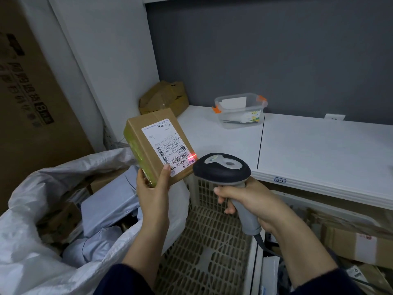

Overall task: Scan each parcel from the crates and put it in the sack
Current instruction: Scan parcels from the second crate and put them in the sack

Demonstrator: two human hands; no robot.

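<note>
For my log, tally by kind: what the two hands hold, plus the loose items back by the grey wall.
Cardboard parcel, gripped by the left hand: 1
Barcode scanner, gripped by the right hand: 1
Clear plastic tub with orange clips: 1
Crumpled cardboard box in the corner: 1
Total: 4

The light is dim, cool and even. The white counter [319, 145] is the brightest surface, and the space under its front edge sinks into shadow. Left of it the scanner [222, 169] throws a red spot [193, 156] on the parcel [148, 133], whose label reads sharp. Far left of it the carton [32, 103] looks dark and smeared. The left edge of the grey wall [276, 50] above it bows with wide-angle distortion.
</note>
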